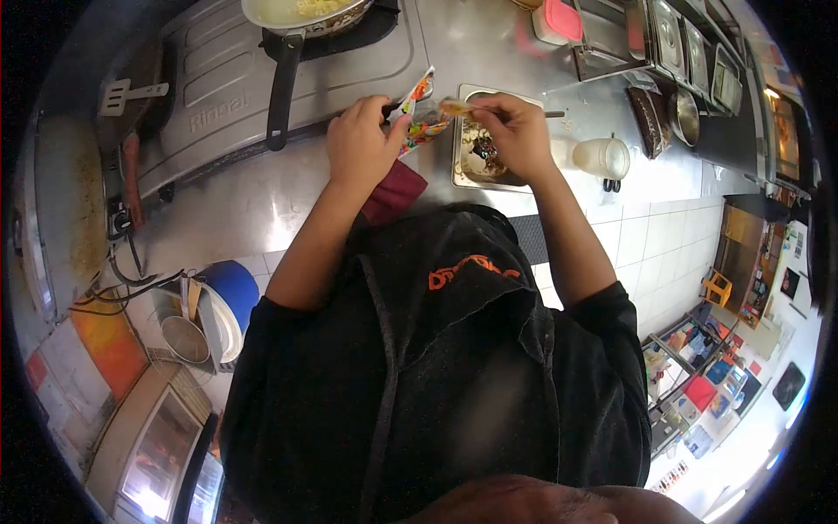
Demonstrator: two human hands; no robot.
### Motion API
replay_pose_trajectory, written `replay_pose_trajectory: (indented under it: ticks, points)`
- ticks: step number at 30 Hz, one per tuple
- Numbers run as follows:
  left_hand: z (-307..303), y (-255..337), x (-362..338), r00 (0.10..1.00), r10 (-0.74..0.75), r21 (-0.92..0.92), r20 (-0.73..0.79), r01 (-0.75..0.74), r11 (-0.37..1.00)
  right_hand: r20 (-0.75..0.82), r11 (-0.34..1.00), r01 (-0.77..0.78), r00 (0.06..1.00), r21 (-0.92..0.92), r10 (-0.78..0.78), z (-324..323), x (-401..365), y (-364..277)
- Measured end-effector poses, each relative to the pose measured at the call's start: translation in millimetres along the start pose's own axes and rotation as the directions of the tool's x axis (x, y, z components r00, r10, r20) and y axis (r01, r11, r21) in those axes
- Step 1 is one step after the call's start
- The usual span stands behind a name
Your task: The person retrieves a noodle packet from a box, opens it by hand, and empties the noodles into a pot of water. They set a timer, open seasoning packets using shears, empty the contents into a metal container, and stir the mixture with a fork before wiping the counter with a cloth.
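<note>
My left hand (360, 144) is closed on a colourful printed foil packet (424, 129), its torn-looking top edge pointing up. Pinched in the fingers of my right hand (517, 140) is a small sachet (456, 106) with an orange-brown tint, held just right of the packet. Directly under that hand is a rectangular steel tray (465, 177) with pale bits and a dark sauce-like substance in it. My right hand hides part of the tray. A thin metal handle (555, 113) sticks out past the tray's right side.
Left, a pan (316, 24) with noodles sits on the stove (214, 96), its black handle (284, 92) pointing towards me. A maroon cloth (394, 190) lies at the counter edge. To the right are a glass jar (602, 158) and a pink-lidded container (559, 22).
</note>
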State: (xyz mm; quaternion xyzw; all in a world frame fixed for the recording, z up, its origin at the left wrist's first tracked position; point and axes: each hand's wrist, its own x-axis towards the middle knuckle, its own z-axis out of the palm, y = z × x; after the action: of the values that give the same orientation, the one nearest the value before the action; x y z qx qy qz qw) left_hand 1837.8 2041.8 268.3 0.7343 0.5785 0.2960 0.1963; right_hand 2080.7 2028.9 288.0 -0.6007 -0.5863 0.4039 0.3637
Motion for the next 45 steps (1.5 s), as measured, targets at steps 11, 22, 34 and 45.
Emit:
replay_pose_trajectory:
  ticks: [11,22,34,45]
  points:
    - [1.5,-12.3,0.0,0.998,-0.031,-0.122,0.053,0.037,0.992,0.382,0.638,0.398,0.908,-0.659,-0.172,48.9,23.2,-33.4]
    - [-5.0,-17.9,-7.7,0.997,-0.059,-0.259,0.049,0.070,0.963,0.189,0.740,0.433,0.899,-0.514,-0.395,24.3,13.9,-44.0]
    - [-12.9,-27.5,-18.7,0.992,-0.118,-0.391,-0.046,0.091,0.916,0.377,0.873,0.314,0.911,-0.373,-0.166,61.6,-28.4,-43.5]
    - [-19.7,-35.2,-34.1,0.989,-0.073,-0.420,-0.130,0.012,0.907,0.472,0.681,0.171,0.834,-0.712,0.285,139.7,-16.9,24.5]
